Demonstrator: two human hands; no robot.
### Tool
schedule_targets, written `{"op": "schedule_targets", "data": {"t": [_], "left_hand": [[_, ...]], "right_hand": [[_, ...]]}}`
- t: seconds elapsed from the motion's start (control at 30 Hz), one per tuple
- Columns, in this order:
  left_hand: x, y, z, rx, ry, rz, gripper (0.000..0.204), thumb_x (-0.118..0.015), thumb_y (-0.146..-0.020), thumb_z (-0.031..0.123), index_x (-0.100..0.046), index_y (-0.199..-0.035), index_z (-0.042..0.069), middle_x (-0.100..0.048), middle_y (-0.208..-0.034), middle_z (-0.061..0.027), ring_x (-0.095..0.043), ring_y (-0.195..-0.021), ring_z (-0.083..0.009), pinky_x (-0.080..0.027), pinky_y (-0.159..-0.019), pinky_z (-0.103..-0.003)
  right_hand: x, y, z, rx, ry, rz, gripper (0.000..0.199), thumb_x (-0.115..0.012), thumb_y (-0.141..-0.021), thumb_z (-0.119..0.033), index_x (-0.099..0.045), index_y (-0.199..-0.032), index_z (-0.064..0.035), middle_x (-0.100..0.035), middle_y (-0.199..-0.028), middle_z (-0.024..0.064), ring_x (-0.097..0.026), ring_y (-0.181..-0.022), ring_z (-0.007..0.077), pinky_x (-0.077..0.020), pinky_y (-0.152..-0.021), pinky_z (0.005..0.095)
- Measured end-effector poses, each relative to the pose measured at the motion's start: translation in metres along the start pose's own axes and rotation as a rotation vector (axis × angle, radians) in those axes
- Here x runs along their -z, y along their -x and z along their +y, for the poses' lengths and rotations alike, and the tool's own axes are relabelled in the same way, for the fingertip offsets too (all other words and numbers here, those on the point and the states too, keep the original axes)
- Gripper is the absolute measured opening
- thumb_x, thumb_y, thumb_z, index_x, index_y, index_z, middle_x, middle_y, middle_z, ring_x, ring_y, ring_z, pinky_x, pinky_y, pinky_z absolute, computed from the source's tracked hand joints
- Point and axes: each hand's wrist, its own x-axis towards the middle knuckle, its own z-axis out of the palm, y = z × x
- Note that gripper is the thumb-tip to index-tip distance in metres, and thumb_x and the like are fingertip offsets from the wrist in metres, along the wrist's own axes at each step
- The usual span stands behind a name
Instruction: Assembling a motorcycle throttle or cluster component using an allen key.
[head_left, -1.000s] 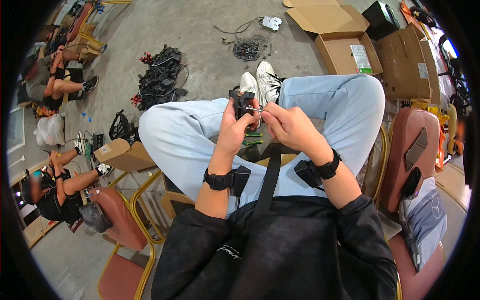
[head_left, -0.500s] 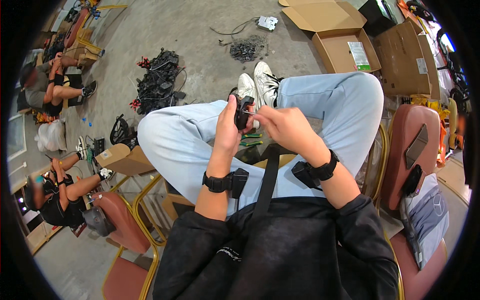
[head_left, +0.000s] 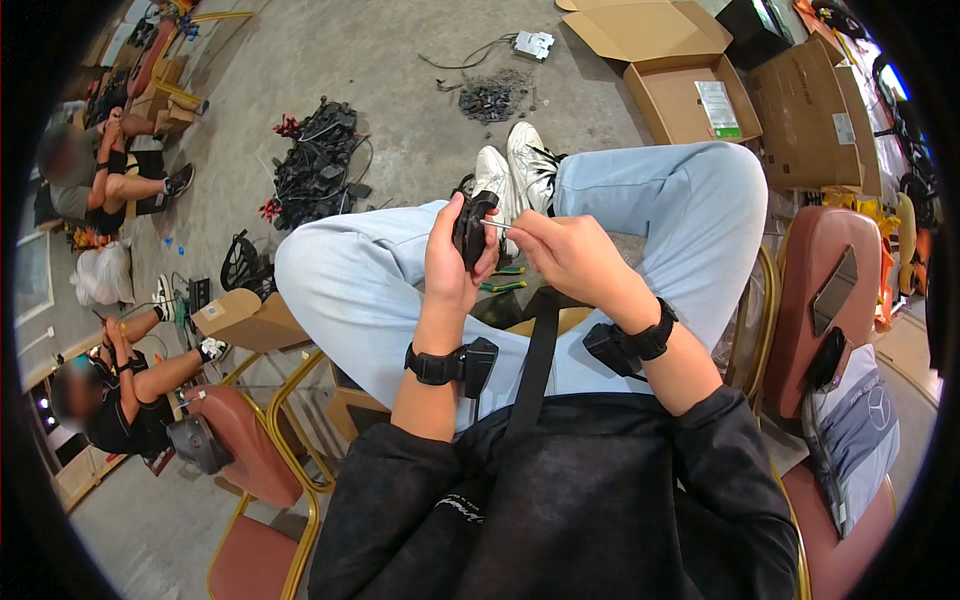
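While the person is sitting cross-legged on a chair with both forearms coming up over the lap, the left hand [head_left: 452,262] is wrapping its fingers and thumb around a small black plastic part [head_left: 473,227], holding it upright just above the knees, and the right hand [head_left: 572,257] is pinching a thin metal tool [head_left: 494,226] between closed fingertips, its tip touching the part's side. The part is looking light and rigid, a hard moulded shell that is probably a little slick, so gripping it around its body as the left hand is doing seems the surest hold; the slim tool is likely demanding a firm pinch close to its tip to keep from slipping off. Just beyond the hands, green-handled pliers [head_left: 503,286] are lying on the lap, and white sneakers [head_left: 515,175] are showing past the knees. Farther out on the concrete floor a tangle of black cables [head_left: 318,165], a heap of small dark parts [head_left: 492,97] and open cardboard boxes [head_left: 690,95] are sitting, while other people are working at the left.
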Motion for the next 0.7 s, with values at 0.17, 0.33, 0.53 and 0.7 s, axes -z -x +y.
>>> {"op": "schedule_targets", "data": {"t": [0.17, 0.33, 0.53, 0.7], "left_hand": [[0.005, -0.001, -0.001, 0.022, -0.059, -0.045, 0.044, -0.039, -0.094, 0.042, -0.055, -0.091, 0.001, -0.051, -0.059, -0.0012, -0.034, -0.034, -0.0074, -0.024, -0.031, -0.022], [0.006, -0.004, -0.004, 0.027, -0.187, 0.031, 0.045, -0.038, -0.095, 0.042, -0.055, -0.090, 0.001, -0.052, -0.060, -0.0024, -0.036, -0.036, -0.0083, -0.024, -0.033, -0.023], [0.000, -0.005, -0.005, -0.073, 0.083, -0.035, 0.045, -0.035, -0.097, 0.044, -0.051, -0.094, 0.003, -0.046, -0.066, -0.0024, -0.034, -0.042, -0.0101, -0.024, -0.037, -0.023], [0.005, -0.003, -0.002, -0.036, 0.085, -0.035, 0.046, -0.035, -0.096, 0.046, -0.050, -0.095, 0.003, -0.046, -0.067, -0.0016, -0.034, -0.041, -0.0095, -0.023, -0.036, -0.022]], "right_hand": [[-0.001, 0.000, 0.001, 0.067, 0.129, 0.020, 0.015, -0.057, -0.088, -0.018, -0.052, -0.080, -0.0071, -0.055, -0.056, 0.0077, -0.056, -0.051, 0.0285, -0.0417, -0.046, 0.0375], [-0.004, 0.001, 0.002, 0.011, 0.032, 0.009, 0.019, -0.053, -0.091, -0.020, -0.051, -0.078, -0.0071, -0.054, -0.053, 0.0063, -0.053, -0.045, 0.0251, -0.0406, -0.044, 0.0344], [0.005, -0.003, -0.008, -0.566, -0.801, -0.226, 0.020, -0.045, -0.095, -0.020, -0.055, -0.086, -0.0062, -0.051, -0.050, 0.0078, -0.051, -0.043, 0.0242, -0.0430, -0.047, 0.0337], [-0.003, 0.000, 0.001, -0.151, -0.193, -0.034, 0.017, -0.049, -0.093, -0.022, -0.055, -0.089, -0.0069, -0.057, -0.057, 0.0129, -0.058, -0.054, 0.0321, -0.0447, -0.051, 0.0392]]}}
